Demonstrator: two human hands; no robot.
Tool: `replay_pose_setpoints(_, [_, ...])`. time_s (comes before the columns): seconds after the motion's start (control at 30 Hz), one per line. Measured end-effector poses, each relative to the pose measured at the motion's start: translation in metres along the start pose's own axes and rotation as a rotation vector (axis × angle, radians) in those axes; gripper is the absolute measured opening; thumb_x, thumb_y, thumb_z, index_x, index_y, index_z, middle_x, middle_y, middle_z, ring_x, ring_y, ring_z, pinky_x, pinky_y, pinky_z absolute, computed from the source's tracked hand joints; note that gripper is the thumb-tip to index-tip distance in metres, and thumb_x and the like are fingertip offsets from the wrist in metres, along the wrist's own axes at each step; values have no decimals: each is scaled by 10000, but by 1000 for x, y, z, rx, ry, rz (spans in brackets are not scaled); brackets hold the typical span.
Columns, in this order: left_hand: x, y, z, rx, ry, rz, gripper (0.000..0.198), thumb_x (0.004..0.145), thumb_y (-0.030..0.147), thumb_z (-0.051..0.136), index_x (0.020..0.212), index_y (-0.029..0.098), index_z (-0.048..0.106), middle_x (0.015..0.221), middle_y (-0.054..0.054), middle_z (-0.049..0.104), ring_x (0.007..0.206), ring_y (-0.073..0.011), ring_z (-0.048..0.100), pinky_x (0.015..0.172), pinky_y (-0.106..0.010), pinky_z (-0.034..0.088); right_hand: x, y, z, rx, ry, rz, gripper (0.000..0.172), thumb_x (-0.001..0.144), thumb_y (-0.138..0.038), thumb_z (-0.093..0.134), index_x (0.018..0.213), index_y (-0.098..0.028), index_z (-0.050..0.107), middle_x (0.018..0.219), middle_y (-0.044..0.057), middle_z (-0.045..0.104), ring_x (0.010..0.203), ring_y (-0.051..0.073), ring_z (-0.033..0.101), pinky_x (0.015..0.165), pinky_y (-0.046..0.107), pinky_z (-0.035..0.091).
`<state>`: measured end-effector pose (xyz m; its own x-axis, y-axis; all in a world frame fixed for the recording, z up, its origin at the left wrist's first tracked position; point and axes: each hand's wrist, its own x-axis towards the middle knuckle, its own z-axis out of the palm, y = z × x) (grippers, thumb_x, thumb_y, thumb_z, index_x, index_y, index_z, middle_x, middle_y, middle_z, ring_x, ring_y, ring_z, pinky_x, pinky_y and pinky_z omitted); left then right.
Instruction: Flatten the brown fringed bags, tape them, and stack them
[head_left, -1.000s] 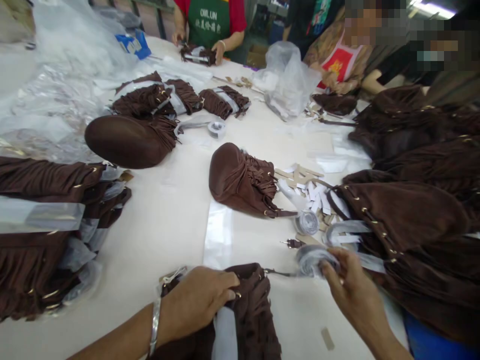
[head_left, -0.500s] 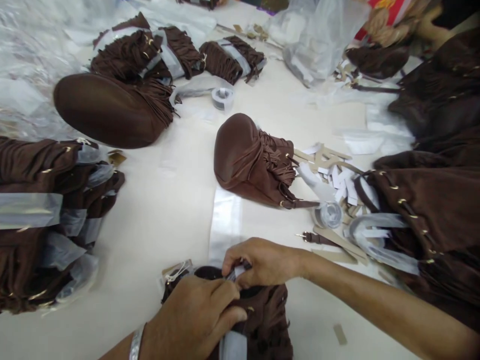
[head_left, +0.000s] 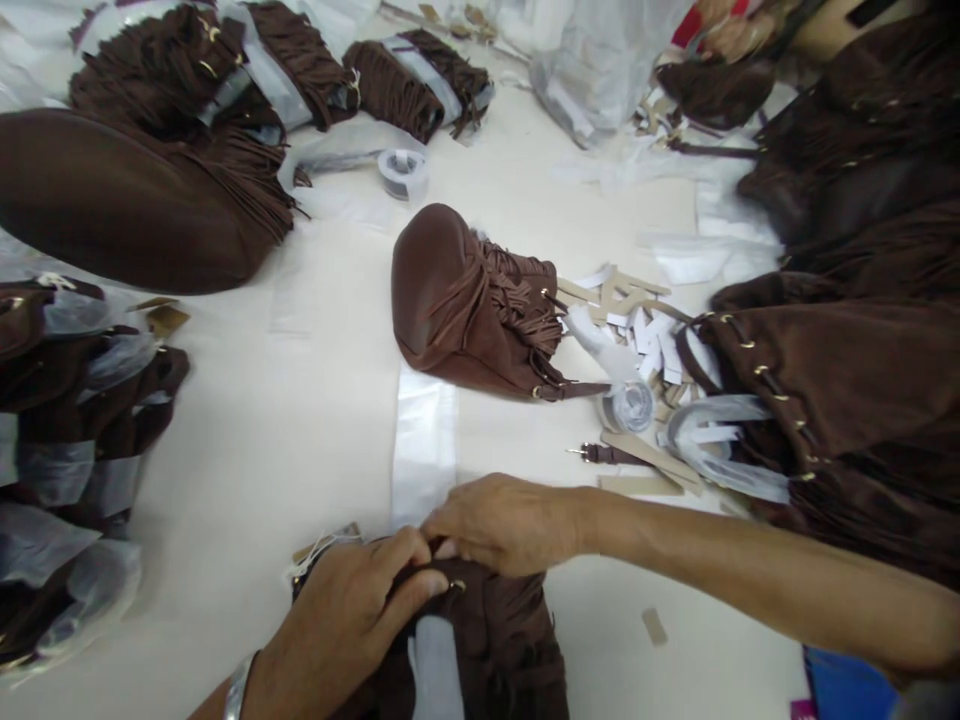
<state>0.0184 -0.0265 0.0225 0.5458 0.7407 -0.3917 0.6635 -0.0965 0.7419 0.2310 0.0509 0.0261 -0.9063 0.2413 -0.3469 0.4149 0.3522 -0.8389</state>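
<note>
A brown fringed bag (head_left: 510, 640) lies at the front edge of the view, with a whitish strip (head_left: 439, 665) across it. My left hand (head_left: 352, 610), a silver bracelet at its wrist, pinches the bag's upper edge beside a small gold eyelet. Against it, my right hand (head_left: 502, 525) has its fingers closed on the same edge; its fingertips are partly hidden. A tag with white string (head_left: 326, 540) sticks out at the bag's left. Just beyond my hands lies a flat clear plastic sleeve (head_left: 424, 440).
Another brown bag (head_left: 457, 300) lies mid-table. Right of it are paper scraps (head_left: 652, 340), a roll of wrapped strap (head_left: 628, 407), a buckled strap (head_left: 615, 455) and a heap of brown bags (head_left: 862, 400). Wrapped bags (head_left: 82, 400) are piled left. Another person's hand (head_left: 739, 35) shows far right.
My right hand has turned down and pressed closer to my left at the bag's edge. The grey-white piece between my fingers is out of sight. The whole view has shifted slightly.
</note>
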Motion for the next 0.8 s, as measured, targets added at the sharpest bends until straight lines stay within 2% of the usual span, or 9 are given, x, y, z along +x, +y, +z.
replay_pose_setpoints(0.1, [2,-3,-1,-14,-13,-17,282,984,480,412,869,271,564,752,54,684,694,-161,653,622,-281,385,-22,-3,0,97,123,23,327,981,-274,451,1280,-196,558,1078,69,694,980,183,639,862,279,453])
replay_pose_setpoints(0.2, [2,-3,-1,-11,-5,-15,280,984,477,409,875,270,563,736,55,680,679,-161,655,615,-279,390,-31,-3,-3,183,50,48,469,929,-450,548,1347,-242,509,1119,52,689,981,190,651,822,262,454])
replay_pose_setpoints(0.33, [2,-6,1,13,7,-19,287,987,481,398,879,275,566,746,51,682,688,-162,649,630,-273,412,-15,1,-1,111,-147,92,596,718,-639,698,1164,-252,620,890,1,709,772,194,650,646,251,428])
replay_pose_setpoints(0.4, [2,-11,3,54,8,2,291,991,480,386,889,273,562,766,46,690,694,-167,653,634,-278,417,-2,5,7,49,-226,101,598,694,-715,663,1040,-227,655,757,-11,685,641,174,609,585,251,397])
replay_pose_setpoints(0.47, [2,-16,6,113,13,17,308,999,480,356,906,268,559,783,39,700,700,-179,664,632,-290,421,6,9,17,-53,-227,87,619,735,-764,581,953,-191,663,664,0,654,561,167,567,572,268,387])
replay_pose_setpoints(0.53, [0,-22,9,188,20,7,328,1001,490,335,916,264,558,772,32,700,680,-194,663,616,-305,418,6,11,28,-186,-130,48,641,795,-769,499,923,-161,656,619,20,633,556,182,559,610,299,406])
replay_pose_setpoints(0.63, [-8,-25,11,269,85,-28,339,995,503,339,931,254,559,801,6,686,700,-211,643,644,-329,427,-10,4,42,-323,154,11,589,851,-708,492,994,-154,630,702,48,650,717,219,602,793,360,434])
replay_pose_setpoints(0.7, [-18,-23,12,277,189,-19,324,995,487,351,949,245,561,877,-20,670,796,-224,624,739,-358,438,-26,-5,53,-341,398,76,521,879,-640,521,1080,-166,601,852,75,666,894,241,595,926,404,398])
replay_pose_setpoints(0.8, [-32,-18,18,264,358,-21,274,1005,405,353,935,229,552,910,-40,630,888,-231,569,856,-401,409,-39,-16,77,-277,732,276,355,952,-492,492,1114,-187,576,980,93,644,992,249,549,932,420,399])
